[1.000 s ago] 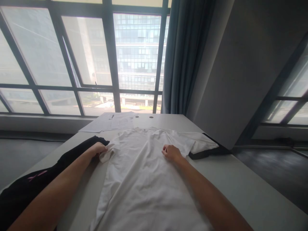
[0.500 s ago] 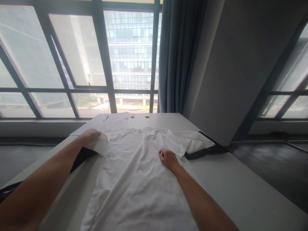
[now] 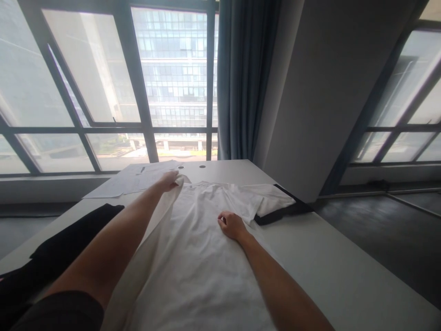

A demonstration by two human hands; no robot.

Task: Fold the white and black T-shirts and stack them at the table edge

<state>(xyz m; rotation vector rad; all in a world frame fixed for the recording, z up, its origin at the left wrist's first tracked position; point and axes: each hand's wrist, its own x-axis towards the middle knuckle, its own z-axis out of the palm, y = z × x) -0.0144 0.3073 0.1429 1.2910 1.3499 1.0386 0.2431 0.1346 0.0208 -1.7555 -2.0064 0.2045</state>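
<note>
**White shirt spread out under both my hands**

A long pale table (image 3: pixel 344 276) runs away from me toward the big windows (image 3: pixel 103 92) and a dark curtain (image 3: pixel 241 78). A white T-shirt (image 3: pixel 193 266) lies flat along the table's middle, its collar toward the far end. To my left lies a black garment (image 3: pixel 69 234), and another dark piece (image 3: pixel 282 209) pokes out under the shirt's right sleeve. Sheets of paper (image 3: pixel 134 181) rest at the far left of the table. My left hand (image 3: pixel 168 180) reaches far forward, fingers closed on the shirt's left shoulder edge, which is lifted and folded inward. My right hand (image 3: pixel 231 225) rests on the shirt's chest, fingers curled loosely, pressing the cloth down, gripping nothing.
</note>
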